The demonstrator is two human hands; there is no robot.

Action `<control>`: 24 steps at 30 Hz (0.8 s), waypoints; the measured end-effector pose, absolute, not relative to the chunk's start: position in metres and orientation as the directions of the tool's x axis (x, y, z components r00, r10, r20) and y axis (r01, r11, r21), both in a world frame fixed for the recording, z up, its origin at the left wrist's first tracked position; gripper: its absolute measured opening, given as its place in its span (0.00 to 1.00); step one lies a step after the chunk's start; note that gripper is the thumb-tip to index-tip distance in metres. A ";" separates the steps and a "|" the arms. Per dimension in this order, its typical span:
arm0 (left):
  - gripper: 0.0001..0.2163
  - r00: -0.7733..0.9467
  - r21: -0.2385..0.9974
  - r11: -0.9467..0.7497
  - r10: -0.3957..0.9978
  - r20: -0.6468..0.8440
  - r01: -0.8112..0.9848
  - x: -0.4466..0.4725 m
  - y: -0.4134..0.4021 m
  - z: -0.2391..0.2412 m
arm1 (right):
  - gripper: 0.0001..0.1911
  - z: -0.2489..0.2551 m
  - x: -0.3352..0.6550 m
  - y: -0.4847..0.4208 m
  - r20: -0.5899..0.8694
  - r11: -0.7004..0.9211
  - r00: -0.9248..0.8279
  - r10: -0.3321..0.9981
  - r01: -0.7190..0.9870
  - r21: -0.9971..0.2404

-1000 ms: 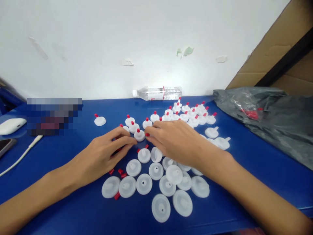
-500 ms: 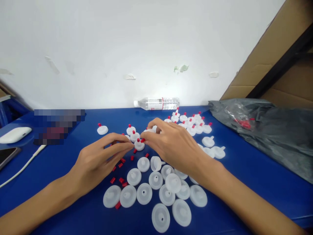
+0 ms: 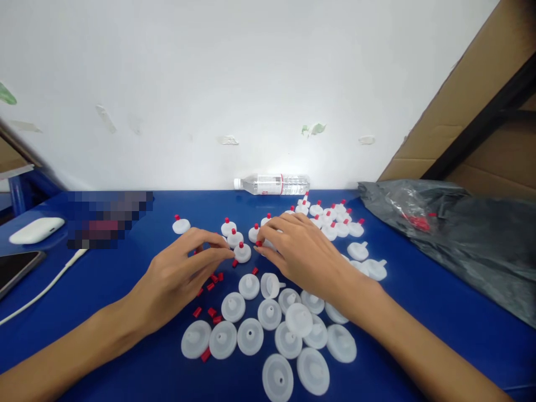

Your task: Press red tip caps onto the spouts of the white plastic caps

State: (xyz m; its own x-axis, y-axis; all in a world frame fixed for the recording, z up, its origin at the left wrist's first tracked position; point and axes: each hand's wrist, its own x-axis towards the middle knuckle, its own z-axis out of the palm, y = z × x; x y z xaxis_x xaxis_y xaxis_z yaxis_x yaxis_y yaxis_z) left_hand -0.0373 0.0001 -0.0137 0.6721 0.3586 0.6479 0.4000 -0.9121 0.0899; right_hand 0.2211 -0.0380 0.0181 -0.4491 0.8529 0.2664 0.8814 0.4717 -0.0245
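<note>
My left hand (image 3: 184, 271) is closed, its fingertips at the left rim of a white nozzle lid (image 3: 242, 254) that stands upright with a red tip cap (image 3: 241, 244) on its spout. To its right, my right hand (image 3: 304, 245) pinches another small red tip cap (image 3: 258, 243) between thumb and fingers, apart from that lid. Other red-tipped lids (image 3: 228, 227) stand just behind my hands. In front lie several bare white lids (image 3: 250, 336), mostly with their hollow undersides showing. Loose red tip caps (image 3: 212, 312) are scattered under and beside my left hand.
More red-tipped lids (image 3: 329, 230) cluster beyond my right hand. A clear bottle (image 3: 274, 184) lies along the wall. On the right is a grey plastic bag (image 3: 473, 245) with a clear bag of red caps (image 3: 419, 222). A phone (image 3: 19, 268), white case (image 3: 37, 230) and cable (image 3: 46, 293) lie left.
My right hand has drawn back slightly to the right from the upright lid, with the red tip cap in its fingers. My left hand stays at the lid. The view has shifted slightly.
</note>
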 end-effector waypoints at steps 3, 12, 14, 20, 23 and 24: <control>0.12 0.666 0.080 -0.917 0.342 0.663 0.391 -0.035 0.000 -0.011 | 0.08 0.017 0.221 -0.038 0.259 0.470 -0.451 0.854 0.882 -0.015; 0.13 0.669 0.092 -0.920 0.343 0.660 0.382 -0.034 -0.001 -0.009 | 0.18 0.020 0.229 -0.035 0.342 0.200 -0.216 0.914 0.976 0.082; 0.13 0.671 0.092 -0.919 0.345 0.656 0.382 -0.034 0.000 -0.010 | 0.16 0.020 0.231 -0.034 0.298 0.141 -0.160 0.941 0.986 0.084; 0.12 0.674 0.091 -0.916 0.352 0.650 0.391 -0.034 0.002 -0.012 | 0.15 0.019 0.230 -0.035 0.233 0.108 -0.120 0.965 0.992 0.061; 0.12 0.668 0.112 -0.912 0.369 0.646 0.395 -0.035 0.002 -0.014 | 0.11 0.019 0.229 -0.035 0.231 0.120 -0.129 0.964 0.991 0.054; 0.12 0.666 0.119 -0.911 0.373 0.646 0.395 -0.036 0.002 -0.015 | 0.10 0.019 0.229 -0.035 0.232 0.124 -0.132 0.964 0.991 0.051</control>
